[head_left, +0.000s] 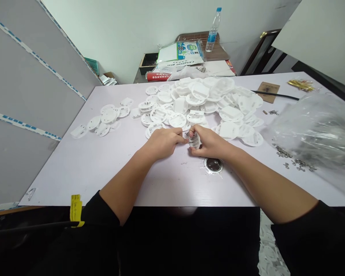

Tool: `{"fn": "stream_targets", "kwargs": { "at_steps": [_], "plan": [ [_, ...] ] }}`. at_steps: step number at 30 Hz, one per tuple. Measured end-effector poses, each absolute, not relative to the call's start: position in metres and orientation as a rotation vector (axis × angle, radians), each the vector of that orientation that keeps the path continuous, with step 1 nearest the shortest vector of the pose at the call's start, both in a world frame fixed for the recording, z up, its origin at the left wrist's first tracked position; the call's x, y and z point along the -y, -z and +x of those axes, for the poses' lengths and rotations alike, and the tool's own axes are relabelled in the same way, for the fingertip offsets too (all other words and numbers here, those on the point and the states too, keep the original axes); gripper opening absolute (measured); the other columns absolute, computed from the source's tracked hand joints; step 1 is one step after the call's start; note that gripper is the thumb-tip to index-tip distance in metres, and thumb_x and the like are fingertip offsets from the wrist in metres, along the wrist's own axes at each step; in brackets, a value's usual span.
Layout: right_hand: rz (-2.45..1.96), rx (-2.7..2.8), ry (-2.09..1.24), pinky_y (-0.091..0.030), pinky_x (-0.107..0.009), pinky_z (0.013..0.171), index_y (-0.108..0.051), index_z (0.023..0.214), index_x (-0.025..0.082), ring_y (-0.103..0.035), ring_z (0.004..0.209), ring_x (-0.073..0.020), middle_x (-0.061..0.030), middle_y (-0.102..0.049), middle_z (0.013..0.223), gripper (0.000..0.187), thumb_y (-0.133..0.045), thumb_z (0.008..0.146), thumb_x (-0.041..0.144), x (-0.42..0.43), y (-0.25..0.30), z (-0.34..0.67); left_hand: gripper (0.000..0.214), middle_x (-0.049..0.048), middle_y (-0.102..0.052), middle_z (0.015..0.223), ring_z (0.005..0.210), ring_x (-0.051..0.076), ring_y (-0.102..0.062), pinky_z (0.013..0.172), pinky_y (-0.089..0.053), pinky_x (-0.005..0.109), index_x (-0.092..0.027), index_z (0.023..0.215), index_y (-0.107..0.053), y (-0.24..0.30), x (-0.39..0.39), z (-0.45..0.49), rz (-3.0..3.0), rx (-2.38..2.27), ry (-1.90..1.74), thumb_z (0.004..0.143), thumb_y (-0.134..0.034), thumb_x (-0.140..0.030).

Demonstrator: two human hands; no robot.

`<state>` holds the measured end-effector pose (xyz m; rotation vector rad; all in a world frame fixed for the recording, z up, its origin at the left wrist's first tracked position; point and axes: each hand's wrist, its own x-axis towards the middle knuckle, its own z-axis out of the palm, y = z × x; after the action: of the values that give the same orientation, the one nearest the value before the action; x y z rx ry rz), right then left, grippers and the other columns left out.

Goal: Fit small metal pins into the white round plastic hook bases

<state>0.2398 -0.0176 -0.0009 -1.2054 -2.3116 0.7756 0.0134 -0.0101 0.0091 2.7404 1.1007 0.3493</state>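
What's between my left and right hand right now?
In the head view, a white plastic piece sits between the left hand and right hand, gripped by the right.

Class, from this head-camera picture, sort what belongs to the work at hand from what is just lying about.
Belongs: left hand, right hand, small white plastic piece held between them, heap of round white plastic discs, scattered small silver metal clips.
Lying about: clear plastic water bottle, brown cardboard square, black cable.
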Motion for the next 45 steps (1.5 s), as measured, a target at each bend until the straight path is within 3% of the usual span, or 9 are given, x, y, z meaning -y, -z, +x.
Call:
{"fn": "stream_targets", "kwargs": {
  "at_steps": [10, 18, 23, 32, 45],
  "plan": [
    [-1.210, 2.312, -0.773, -0.037, -0.029, 0.061, -0.044, 0.099, 0.021, -0.045, 0.063, -0.0113, -0.0004, -0.056, 0.095, 0.037, -0.068, 0.072, 0.029, 0.017, 0.002, 0.239, 0.046, -0.0004, -0.067, 0.096, 0.080, 0.014, -0.055, 0.059, -0.028, 0.031, -0.036, 0.113, -0.077, -0.011, 0.011, 0.015, 2.713, -1.153, -0.291, 0.090, -0.046, -0.011],
    [-1.236, 2.261, -0.834, -0.037, -0.029, 0.059, -0.042, 0.099, 0.021, -0.044, 0.065, -0.0131, -0.0002, -0.054, 0.090, 0.038, -0.068, 0.071, 0.029, 0.017, 0.004, 0.239, 0.038, 0.0003, -0.063, 0.084, 0.071, 0.014, -0.050, 0.057, -0.025, 0.032, -0.030, 0.099, -0.078, -0.014, 0.011, 0.023, 2.746, -1.156, -0.260, 0.083, -0.052, -0.007],
    [-1.205, 2.271, -0.832, -0.038, -0.031, 0.064, -0.043, 0.098, 0.021, -0.049, 0.072, -0.0158, -0.0018, -0.056, 0.092, 0.039, -0.068, 0.070, 0.028, 0.017, 0.005, 0.237, 0.041, -0.0009, -0.066, 0.094, 0.072, 0.014, -0.052, 0.055, -0.024, 0.032, -0.029, 0.098, -0.077, -0.013, 0.012, 0.030, 2.807, -1.138, -0.252, 0.079, -0.052, -0.003],
    [-1.181, 2.303, -0.750, -0.038, -0.030, 0.065, -0.046, 0.101, 0.020, -0.048, 0.073, -0.0148, -0.0037, -0.058, 0.100, 0.036, -0.067, 0.073, 0.027, 0.016, 0.002, 0.240, 0.049, -0.0006, -0.063, 0.093, 0.069, 0.014, -0.052, 0.054, -0.026, 0.030, -0.039, 0.124, -0.071, -0.009, 0.008, 0.009, 2.847, -1.221, -0.354, 0.090, -0.046, -0.013],
    [-1.195, 2.300, -0.772, -0.037, -0.029, 0.063, -0.045, 0.100, 0.020, -0.045, 0.067, -0.0123, -0.0020, -0.056, 0.097, 0.035, -0.067, 0.073, 0.028, 0.017, 0.001, 0.241, 0.050, -0.0007, -0.063, 0.089, 0.070, 0.013, -0.051, 0.053, -0.026, 0.030, -0.043, 0.123, -0.071, -0.006, 0.011, 0.015, 2.832, -1.167, -0.268, 0.093, -0.043, -0.014]
  ]
}}
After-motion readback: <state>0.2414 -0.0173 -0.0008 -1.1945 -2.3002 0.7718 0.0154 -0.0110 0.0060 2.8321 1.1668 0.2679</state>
